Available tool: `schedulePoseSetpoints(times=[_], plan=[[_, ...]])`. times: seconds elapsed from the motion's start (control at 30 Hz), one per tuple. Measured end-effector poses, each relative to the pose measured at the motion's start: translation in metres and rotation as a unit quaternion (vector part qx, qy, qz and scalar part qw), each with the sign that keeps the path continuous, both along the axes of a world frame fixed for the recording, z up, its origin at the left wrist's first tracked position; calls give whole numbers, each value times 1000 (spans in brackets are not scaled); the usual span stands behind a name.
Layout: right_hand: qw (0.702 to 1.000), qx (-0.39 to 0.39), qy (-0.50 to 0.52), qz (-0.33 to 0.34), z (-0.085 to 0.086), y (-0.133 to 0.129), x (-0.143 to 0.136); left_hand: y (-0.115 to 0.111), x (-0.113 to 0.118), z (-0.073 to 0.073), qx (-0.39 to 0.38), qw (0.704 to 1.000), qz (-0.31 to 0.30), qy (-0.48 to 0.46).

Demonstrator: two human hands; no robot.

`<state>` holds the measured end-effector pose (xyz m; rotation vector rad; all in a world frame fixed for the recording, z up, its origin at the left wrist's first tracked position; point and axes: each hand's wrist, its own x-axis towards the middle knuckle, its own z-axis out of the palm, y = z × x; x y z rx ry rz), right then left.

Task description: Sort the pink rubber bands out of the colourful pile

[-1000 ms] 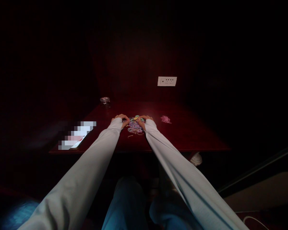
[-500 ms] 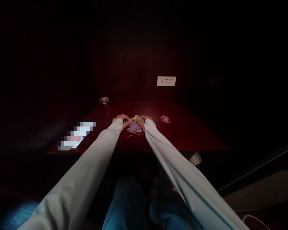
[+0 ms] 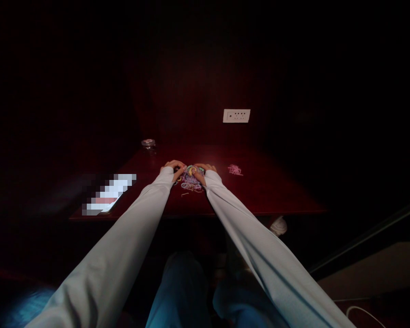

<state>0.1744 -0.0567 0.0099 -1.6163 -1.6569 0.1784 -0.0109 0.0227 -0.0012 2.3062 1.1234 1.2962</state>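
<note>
A loose pile of small elastic hair bands (image 3: 192,179), mostly purple with green, yellow and white among them, lies on the dark red table (image 3: 259,196). At the pile's left edge is my left hand (image 3: 173,166), its fingers curled and the thumb close to the index fingertip; what is between them is too small to make out. My right hand (image 3: 207,169) reaches over the right side of the pile, thumb and fingers closed in at a yellow elastic band (image 3: 192,171). One pale band (image 3: 185,195) lies apart in front of the pile.
To the right is a separate small heap of pink bands (image 3: 235,170). A clear lidded jar (image 3: 149,146) stands at the back left, and a phone with a blurred screen (image 3: 112,193) lies near the left edge. The back panel carries a white socket plate (image 3: 236,116).
My left hand has drawn slightly left from the middle of the pile, with its thumb and fingers nearer together. The yellow band at my right thumb shows more fully.
</note>
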Motion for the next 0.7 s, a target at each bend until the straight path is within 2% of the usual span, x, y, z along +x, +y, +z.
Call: schedulePoseSetpoints(times=[0.13,0.37,0.7], plan=[[1000,15,1,13,0,-2,0,-2,2,4,12,999,3,-30],[998,-12,-30,59,9,-15,-6,-6,3,12,11,999,-7,-50],[999,6,-9,38,16,-22,-12,-7,2,15,25,998,-36,-46]])
